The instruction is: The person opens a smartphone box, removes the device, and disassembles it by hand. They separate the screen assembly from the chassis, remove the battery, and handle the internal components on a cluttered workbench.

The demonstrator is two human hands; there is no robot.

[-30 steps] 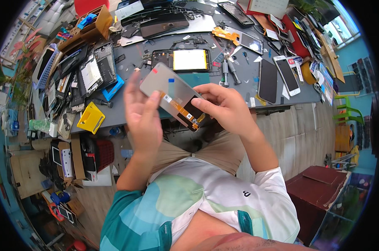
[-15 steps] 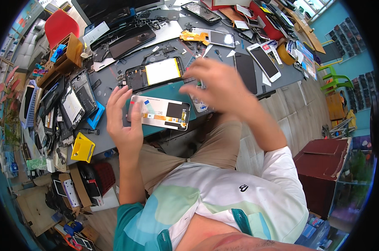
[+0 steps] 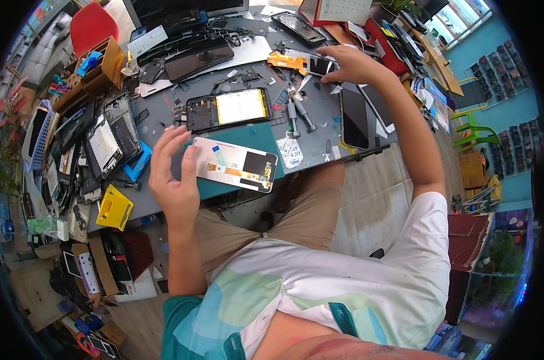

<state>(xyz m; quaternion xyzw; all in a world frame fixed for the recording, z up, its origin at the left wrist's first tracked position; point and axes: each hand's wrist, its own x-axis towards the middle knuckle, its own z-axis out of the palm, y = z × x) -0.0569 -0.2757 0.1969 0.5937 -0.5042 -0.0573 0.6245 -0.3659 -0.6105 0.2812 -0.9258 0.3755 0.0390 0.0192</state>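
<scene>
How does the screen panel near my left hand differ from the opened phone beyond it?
The screen panel shows a mostly pale back with an orange ribbon; the opened phone shows dark innards beside a white, yellow-edged block. The screen panel's right end angles toward you, the opened phone's away. The screen panel is over the teal mat, the opened phone mostly beyond it. Both are long rectangles.
</scene>
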